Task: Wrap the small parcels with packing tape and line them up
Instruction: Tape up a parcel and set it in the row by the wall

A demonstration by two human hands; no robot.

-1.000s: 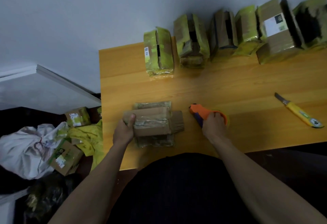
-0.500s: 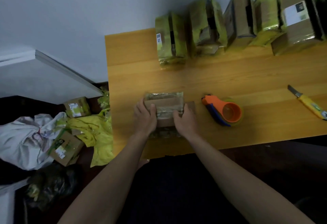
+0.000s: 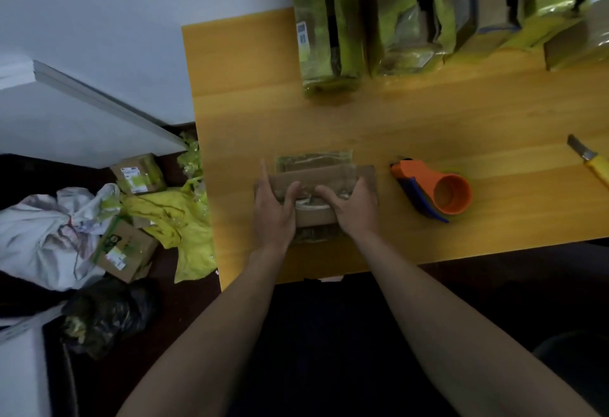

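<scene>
Left hand (image 3: 275,215) and right hand (image 3: 354,210) press flat-fingered on the parcel (image 3: 316,195) beneath them

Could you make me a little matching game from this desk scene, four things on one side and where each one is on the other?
Things:
1. tape dispenser
2. knife
3. parcel
4. wrapped parcels

Places:
A. in a row at the table's far edge
B. under both hands
C. at the right edge of the view
D. just right of the right hand

Pairs: 1-D, 2-C, 3-B, 4-A
</scene>
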